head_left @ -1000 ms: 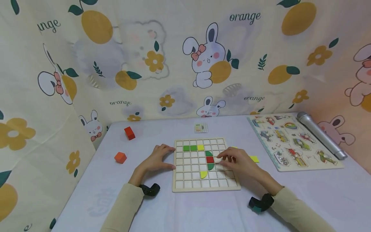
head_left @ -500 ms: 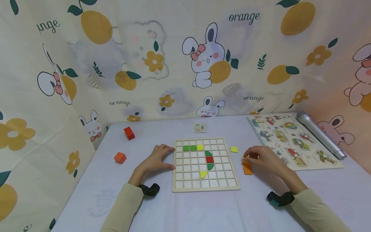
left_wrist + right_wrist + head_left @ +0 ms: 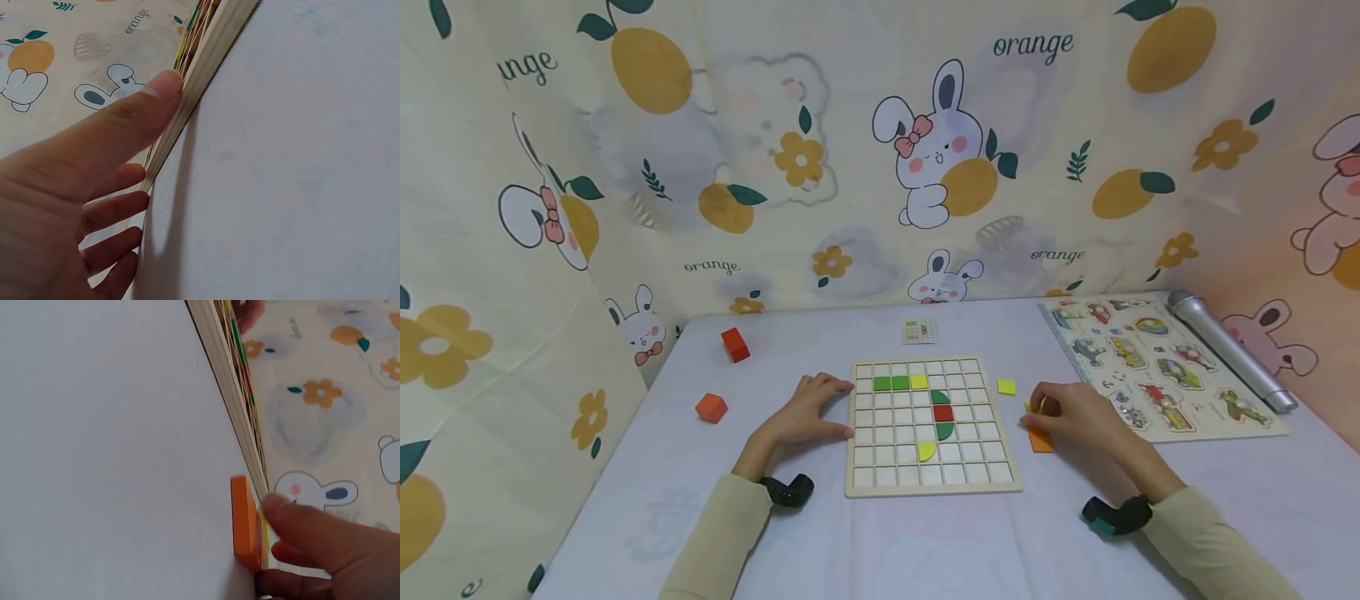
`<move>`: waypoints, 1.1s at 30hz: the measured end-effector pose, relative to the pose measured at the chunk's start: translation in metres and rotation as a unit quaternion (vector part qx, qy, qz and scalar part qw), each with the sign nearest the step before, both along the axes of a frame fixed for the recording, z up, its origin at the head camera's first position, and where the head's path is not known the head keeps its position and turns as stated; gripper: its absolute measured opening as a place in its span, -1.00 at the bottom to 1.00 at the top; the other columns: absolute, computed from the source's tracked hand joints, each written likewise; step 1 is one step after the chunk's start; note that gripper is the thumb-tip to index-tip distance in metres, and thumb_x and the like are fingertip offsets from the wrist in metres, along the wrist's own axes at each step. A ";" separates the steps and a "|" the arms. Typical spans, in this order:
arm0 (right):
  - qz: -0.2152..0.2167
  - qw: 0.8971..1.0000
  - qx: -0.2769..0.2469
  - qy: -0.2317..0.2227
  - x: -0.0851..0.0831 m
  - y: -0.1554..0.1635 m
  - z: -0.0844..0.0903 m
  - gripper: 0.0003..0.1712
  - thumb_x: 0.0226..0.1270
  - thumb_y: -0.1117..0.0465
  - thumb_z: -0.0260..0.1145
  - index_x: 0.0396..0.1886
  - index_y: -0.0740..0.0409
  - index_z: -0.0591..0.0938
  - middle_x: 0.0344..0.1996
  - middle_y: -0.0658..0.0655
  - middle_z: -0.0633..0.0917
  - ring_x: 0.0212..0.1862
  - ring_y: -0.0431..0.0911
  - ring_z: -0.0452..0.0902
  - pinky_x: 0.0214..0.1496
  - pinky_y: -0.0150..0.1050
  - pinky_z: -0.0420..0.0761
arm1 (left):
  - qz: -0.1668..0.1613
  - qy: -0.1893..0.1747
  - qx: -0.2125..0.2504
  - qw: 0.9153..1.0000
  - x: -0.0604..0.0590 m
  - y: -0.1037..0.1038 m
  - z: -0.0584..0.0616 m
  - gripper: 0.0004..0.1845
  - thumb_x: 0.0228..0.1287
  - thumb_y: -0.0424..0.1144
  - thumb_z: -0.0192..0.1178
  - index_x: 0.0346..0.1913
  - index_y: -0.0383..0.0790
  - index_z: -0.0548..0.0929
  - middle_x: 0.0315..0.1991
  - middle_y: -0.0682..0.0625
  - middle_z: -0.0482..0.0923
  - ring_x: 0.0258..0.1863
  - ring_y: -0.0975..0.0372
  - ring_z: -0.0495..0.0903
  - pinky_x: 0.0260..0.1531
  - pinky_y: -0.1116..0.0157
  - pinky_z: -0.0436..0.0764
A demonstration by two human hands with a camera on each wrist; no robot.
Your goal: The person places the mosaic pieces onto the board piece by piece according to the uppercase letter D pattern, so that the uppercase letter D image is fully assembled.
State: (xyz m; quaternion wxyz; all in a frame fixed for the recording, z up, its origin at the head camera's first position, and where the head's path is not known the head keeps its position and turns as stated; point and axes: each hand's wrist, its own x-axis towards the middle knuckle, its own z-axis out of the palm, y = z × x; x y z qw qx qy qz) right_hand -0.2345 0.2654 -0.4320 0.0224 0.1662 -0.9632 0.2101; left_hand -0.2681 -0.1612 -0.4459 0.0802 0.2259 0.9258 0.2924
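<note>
My left hand (image 3: 805, 411) rests its thumb and fingertips against the left edge of a wooden grid board (image 3: 977, 486); the left wrist view has the thumb (image 3: 165, 84) at the frame's side. Beyond the board's right edge, my right hand (image 3: 1078, 417) pinches a yellow tile (image 3: 1028, 406), mostly hidden by the fingers. Close by lies an orange block (image 3: 1041, 442); in the right wrist view the thumb (image 3: 275, 503) overlaps the tile's thin yellow edge (image 3: 265, 537) behind that block. On the board sit green square tiles (image 3: 892, 383), a red tile (image 3: 942, 412) and rounded green and yellow pieces.
Another yellow tile (image 3: 1006, 387) lies off the board's upper right corner. A small printed card (image 3: 919, 331) is behind the board. Two red-orange blocks (image 3: 711, 408) sit at left. A picture puzzle board (image 3: 1120, 425) and a silver tube (image 3: 1232, 350) occupy the right.
My right hand has moved from over the board's right half to the yellow tile beside the orange block, then shifted slightly, its thumb lower and further left. My left hand stays put.
</note>
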 end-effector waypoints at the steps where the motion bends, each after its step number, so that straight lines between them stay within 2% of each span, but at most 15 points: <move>1: 0.000 1.000 -0.001 0.001 0.000 -0.001 0.000 -0.74 0.04 -0.03 0.44 -0.43 -0.03 0.57 -0.66 -0.13 0.47 -0.55 -0.21 0.33 -0.51 -0.35 0.32 | -0.001 0.000 0.000 1.000 0.000 0.000 0.000 -0.19 -0.09 0.10 0.42 0.28 -0.03 0.40 0.21 -0.02 0.31 0.17 0.09 0.15 0.15 0.01 0.29; 10: 0.028 0.999 -0.007 -0.013 -0.003 -0.003 0.001 -0.75 0.01 0.18 0.44 -0.27 0.07 0.64 -0.48 -0.10 0.55 -0.40 -0.19 0.39 -0.38 -0.32 0.43 | -0.008 0.002 0.000 1.000 -0.001 0.000 -0.001 -0.18 -0.08 0.11 0.41 0.29 -0.05 0.39 0.21 -0.02 0.30 0.18 0.09 0.15 0.16 0.01 0.26; 13: 0.035 0.999 -0.008 -0.021 -0.003 -0.001 0.003 -0.71 0.00 0.17 0.44 -0.23 0.10 0.63 -0.42 -0.08 0.56 -0.36 -0.18 0.39 -0.34 -0.31 0.43 | -0.006 0.000 0.002 1.000 0.000 0.000 0.000 -0.19 -0.08 0.10 0.41 0.28 -0.06 0.39 0.20 -0.02 0.30 0.17 0.09 0.15 0.16 0.01 0.26; 19: 0.045 0.998 -0.019 -0.033 -0.004 0.006 0.004 -0.68 0.02 0.12 0.47 -0.25 0.12 0.61 -0.44 -0.07 0.55 -0.36 -0.17 0.37 -0.33 -0.32 0.42 | -0.003 -0.001 0.002 1.000 0.001 0.000 0.002 -0.18 -0.09 0.10 0.42 0.28 -0.06 0.39 0.21 -0.02 0.30 0.17 0.09 0.15 0.15 0.01 0.27; 23: 0.054 0.998 -0.027 -0.019 -0.005 0.004 0.006 -0.69 0.02 0.16 0.46 -0.23 0.15 0.63 -0.46 -0.08 0.55 -0.39 -0.18 0.37 -0.36 -0.34 0.42 | -0.004 0.000 0.001 1.000 0.001 0.000 0.003 -0.18 -0.09 0.10 0.42 0.28 -0.06 0.39 0.22 -0.03 0.30 0.18 0.08 0.15 0.16 0.01 0.27; 28: 0.086 0.995 -0.046 0.017 -0.007 -0.012 0.010 -0.73 -0.02 0.29 0.42 -0.24 0.17 0.67 -0.43 -0.09 0.58 -0.39 -0.20 0.39 -0.38 -0.38 0.43 | -0.004 -0.001 -0.002 1.000 0.001 0.000 0.003 -0.19 -0.08 0.09 0.42 0.29 -0.06 0.39 0.22 -0.03 0.30 0.19 0.09 0.14 0.17 0.01 0.25; 33: 0.134 0.988 -0.078 0.014 -0.006 -0.041 0.012 -0.76 0.02 0.29 0.40 -0.23 0.12 0.67 -0.37 -0.10 0.58 -0.34 -0.18 0.42 -0.37 -0.37 0.43 | -0.006 0.001 0.001 1.000 0.001 0.000 0.003 -0.19 -0.08 0.09 0.41 0.28 -0.07 0.39 0.21 -0.03 0.30 0.18 0.08 0.15 0.17 0.00 0.26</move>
